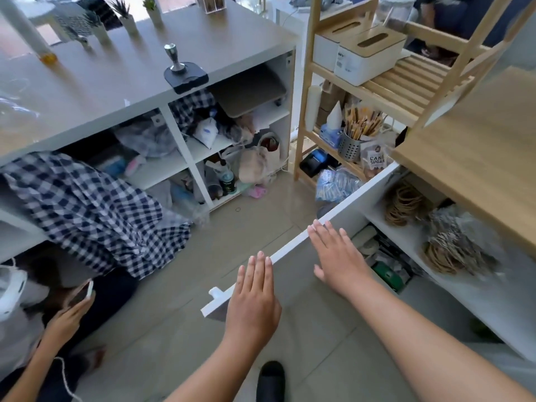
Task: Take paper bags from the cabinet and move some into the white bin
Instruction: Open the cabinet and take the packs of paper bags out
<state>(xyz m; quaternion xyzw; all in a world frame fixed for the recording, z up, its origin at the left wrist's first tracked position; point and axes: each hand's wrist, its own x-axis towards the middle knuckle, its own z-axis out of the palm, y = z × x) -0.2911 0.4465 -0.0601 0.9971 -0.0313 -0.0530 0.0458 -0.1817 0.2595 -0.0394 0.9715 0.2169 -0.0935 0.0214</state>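
Observation:
The white cabinet door (342,216) on the right stands swung open, edge toward me. Inside, on the cabinet's upper shelf (406,236), lie bundles of brown paper bags with twisted handles (452,245), and another bundle (403,204) sits further back. My left hand (255,300) is flat with fingers together, hovering at the door's near edge by its small knob. My right hand (336,256) is spread flat over the door's top edge. Neither hand holds anything. No white bin is in sight.
A wooden rack (307,111) with tissue boxes, a cutlery holder and a cane sugar bag stands behind the door. A cluttered white shelf unit (185,152) lies left. A person with a phone (78,294) crouches at lower left. My shoe (271,378) is on the tiled floor.

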